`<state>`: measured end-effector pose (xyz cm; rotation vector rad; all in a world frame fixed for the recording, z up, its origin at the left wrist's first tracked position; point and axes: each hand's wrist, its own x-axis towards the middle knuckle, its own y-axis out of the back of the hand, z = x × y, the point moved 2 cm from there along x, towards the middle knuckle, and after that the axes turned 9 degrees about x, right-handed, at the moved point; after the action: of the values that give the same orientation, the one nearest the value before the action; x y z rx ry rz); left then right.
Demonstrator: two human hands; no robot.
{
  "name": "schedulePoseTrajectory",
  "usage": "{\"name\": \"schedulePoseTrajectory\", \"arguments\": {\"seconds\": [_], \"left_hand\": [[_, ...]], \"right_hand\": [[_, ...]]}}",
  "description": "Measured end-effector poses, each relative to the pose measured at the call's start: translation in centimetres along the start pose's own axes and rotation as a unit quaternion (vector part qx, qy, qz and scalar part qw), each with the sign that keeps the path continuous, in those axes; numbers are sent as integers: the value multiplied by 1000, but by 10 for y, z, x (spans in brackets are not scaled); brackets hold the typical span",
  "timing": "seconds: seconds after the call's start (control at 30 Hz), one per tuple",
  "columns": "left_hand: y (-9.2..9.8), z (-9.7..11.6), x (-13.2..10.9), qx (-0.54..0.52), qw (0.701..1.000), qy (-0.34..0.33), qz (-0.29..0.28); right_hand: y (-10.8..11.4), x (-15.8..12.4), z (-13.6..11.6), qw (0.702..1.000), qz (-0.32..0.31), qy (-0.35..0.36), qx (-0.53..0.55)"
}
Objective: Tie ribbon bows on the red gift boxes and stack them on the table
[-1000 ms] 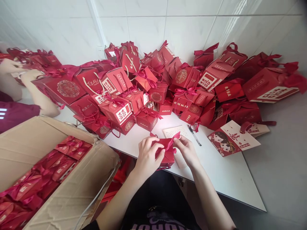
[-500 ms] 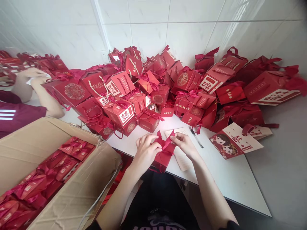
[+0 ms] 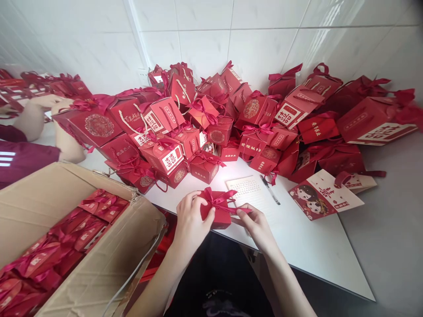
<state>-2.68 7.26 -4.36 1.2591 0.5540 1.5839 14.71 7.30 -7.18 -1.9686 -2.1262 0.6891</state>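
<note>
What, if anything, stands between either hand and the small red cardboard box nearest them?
Nothing visible: the left hand holds the small red cardboard box directly, and the right hand pinches a tail of its shiny crimson ribbon. The cream ruled-paper notebook lies flat on the white table, not between.

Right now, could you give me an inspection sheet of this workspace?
Surface: white flat tabletop, bearing a paper notebook and a slim black-and-clear pen.
Things in hand: small red cardboard box with a glossy red ribbon bow.
Clutter: heaped red cardboard gift boxes behind; brown cardboard carton at left, holding more.
Hands: left hand holds the small box; right hand pinches a ribbon end.
Cables: thin pale cord along the carton's side; its purpose can't be told.
Surroundings: white tiled wall; another person's forearm and purple sleeve at left.
</note>
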Motion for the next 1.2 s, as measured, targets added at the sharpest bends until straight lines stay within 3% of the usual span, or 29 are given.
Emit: {"name": "schedulePoseTrajectory", "arguments": {"seconds": [0.13, 0.23, 0.33, 0.4, 0.53, 0.7, 0.83, 0.9, 1.0, 1.1, 1.2], "left_hand": [[3, -19, 2, -27, 999, 22, 9], [4, -28, -3, -102, 989, 103, 3], [1, -32, -15, -218, 950, 222, -2], [-3, -31, -22, -283, 929, 240, -13], [-17, -23, -17, -337, 915, 221, -33], [-36, -20, 0, -377, 902, 201, -60], [-36, -23, 4, -447, 883, 142, -23], [-27, -22, 8, -427, 901, 74, -18], [-15, -15, 19, -300, 949, -7, -100], [-13, -9, 27, -244, 956, -7, -164], [-19, -8, 28, -261, 952, 28, -158]], "right_hand": [[-8, -7, 9, 1000, -15, 3, 26], [-18, -15, 23, 998, -29, -9, 56], [-26, -21, 37, 996, -18, -16, 91], [-30, -25, 44, 994, -5, -19, 104], [-32, -29, 49, 995, 13, -13, 94], [-31, -34, 49, 997, 13, 49, 54], [-30, -36, 49, 998, 6, 65, -2], [-32, -37, 48, 997, -4, 70, -34], [-36, -38, 44, 993, -9, 74, -91], [-40, -38, 42, 990, -19, 48, -133], [-42, -36, 42, 987, -25, 20, -158]]}}
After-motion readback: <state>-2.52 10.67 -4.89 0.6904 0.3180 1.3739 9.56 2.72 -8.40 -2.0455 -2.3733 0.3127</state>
